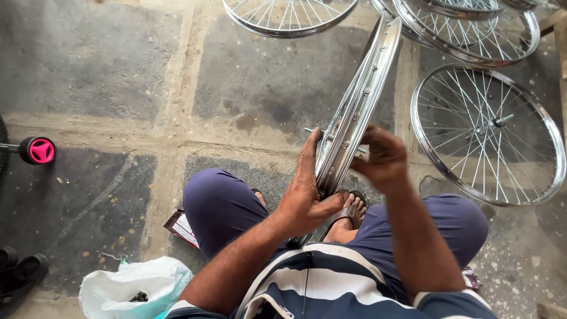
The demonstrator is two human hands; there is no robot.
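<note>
A shiny spoked bicycle wheel (361, 94) stands on edge between my knees, seen edge-on, its rim running from my lap up to the top of the view. My left hand (307, 189) wraps the near left side of the rim, thumb across the bottom edge. My right hand (383, 158) grips the right side near the axle (313, 131), fingers curled at the spokes. My sandalled foot (349, 214) rests under the wheel's lower edge.
More spoked wheels lie flat on the concrete floor: one at right (487, 134), others at top right (472, 29) and top centre (289, 16). A white plastic bag (133, 289) sits lower left, a pink-capped black part (39, 150) at far left, black shoes (20, 273) in the corner.
</note>
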